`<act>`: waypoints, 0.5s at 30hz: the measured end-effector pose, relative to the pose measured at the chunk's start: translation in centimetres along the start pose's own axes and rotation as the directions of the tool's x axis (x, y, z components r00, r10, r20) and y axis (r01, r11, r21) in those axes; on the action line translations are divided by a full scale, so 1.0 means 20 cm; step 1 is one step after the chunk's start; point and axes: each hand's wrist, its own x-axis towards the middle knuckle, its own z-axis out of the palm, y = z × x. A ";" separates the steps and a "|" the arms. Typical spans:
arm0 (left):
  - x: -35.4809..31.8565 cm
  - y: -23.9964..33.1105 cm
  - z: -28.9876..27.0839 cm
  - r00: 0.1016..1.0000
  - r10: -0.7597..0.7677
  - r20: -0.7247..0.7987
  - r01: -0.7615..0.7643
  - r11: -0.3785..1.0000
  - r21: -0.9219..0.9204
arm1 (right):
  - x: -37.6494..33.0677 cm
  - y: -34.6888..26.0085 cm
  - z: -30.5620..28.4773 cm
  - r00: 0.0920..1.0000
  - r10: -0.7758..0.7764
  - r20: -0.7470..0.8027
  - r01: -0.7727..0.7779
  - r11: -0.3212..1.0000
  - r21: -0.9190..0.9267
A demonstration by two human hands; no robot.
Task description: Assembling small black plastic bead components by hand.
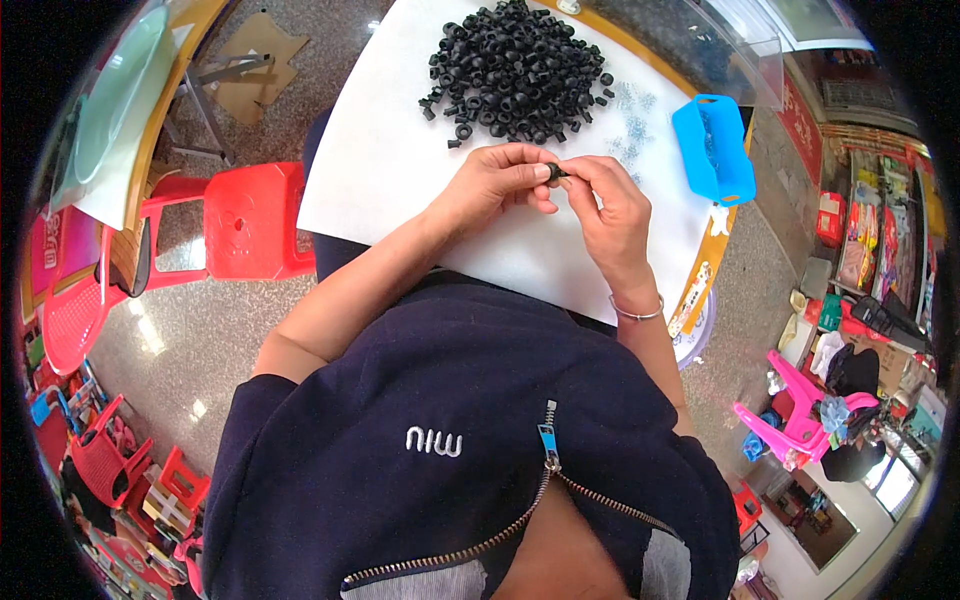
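My left hand (508, 180) pinches a small black rubber-looking part (555, 172) between thumb and fingers, over the near part of the white-covered table (400, 185). From the other side my right hand (610, 205) meets it, its thumb and index finger closed at the part's right end. The fingers hide much of the piece. Just beyond both hands lies a large heap of similar small black parts (515, 70), several with round openings. Small metallic-looking bits (632, 125) are scattered on the white surface to the right of the heap.
A blue plastic basket (738, 180) stands at the table's right edge. To the left are a red stool (255, 222) and another table (125, 110) with a pale green top. Cardboard (255, 65) lies on the floor. A pink stool (795, 410) and shelves of goods are at the right.
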 end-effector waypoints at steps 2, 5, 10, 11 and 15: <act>0.00 0.00 0.00 1.000 -0.004 0.006 0.004 1.000 -0.015 | 0.01 0.00 -0.01 1.000 0.006 0.018 -0.007 1.000 0.010; 0.00 0.00 -0.01 1.000 -0.009 0.019 0.010 0.999 -0.033 | 0.01 0.01 -0.02 0.997 0.049 0.057 -0.053 0.996 0.070; 0.00 0.00 -0.01 0.999 -0.029 0.035 0.030 0.998 -0.046 | 0.01 0.05 -0.04 0.977 0.133 0.167 -0.164 0.968 0.189; 0.00 0.00 -0.01 0.999 -0.028 0.031 0.029 0.999 -0.040 | 0.01 0.04 -0.04 0.979 0.126 0.158 -0.151 0.976 0.159; -0.01 0.00 0.01 1.000 -0.008 0.002 0.008 1.000 0.004 | 0.01 0.02 -0.02 0.994 -0.029 0.102 0.028 1.000 0.005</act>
